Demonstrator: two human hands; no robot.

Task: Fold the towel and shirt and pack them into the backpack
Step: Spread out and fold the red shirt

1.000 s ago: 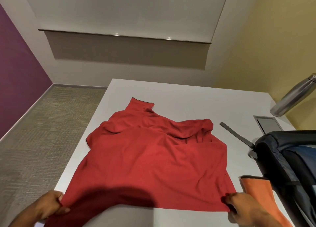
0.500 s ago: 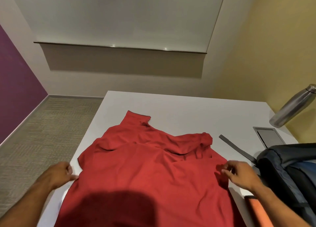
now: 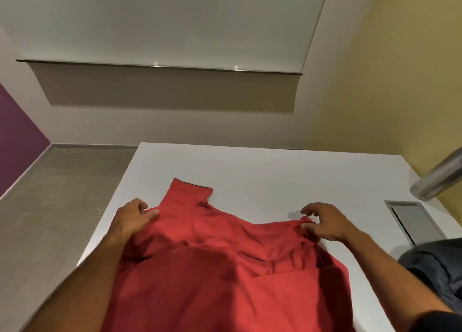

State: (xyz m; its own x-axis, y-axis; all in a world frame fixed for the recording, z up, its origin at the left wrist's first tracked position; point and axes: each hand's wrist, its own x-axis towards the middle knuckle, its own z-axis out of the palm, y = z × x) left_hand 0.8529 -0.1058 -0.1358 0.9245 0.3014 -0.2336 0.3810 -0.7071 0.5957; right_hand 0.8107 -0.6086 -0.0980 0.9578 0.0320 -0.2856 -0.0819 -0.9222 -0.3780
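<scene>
Lying spread across the white worktop (image 3: 250, 166) in the lower middle of the frame, the red shirt (image 3: 225, 269) is held at both upper corners. The left hand (image 3: 132, 219) grips the cloth at centre left with curled fingers (image 3: 137, 204), the right hand (image 3: 327, 224) pinches a fold at centre right; the dark backpack (image 3: 435, 269) sits at the lower right edge.

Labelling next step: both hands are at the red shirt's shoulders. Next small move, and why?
Likely draw the bunched sleeve outward and flat with the right hand; the left hand grips the other shoulder, and the shirt is crumpled there, not fold-ready.
</scene>
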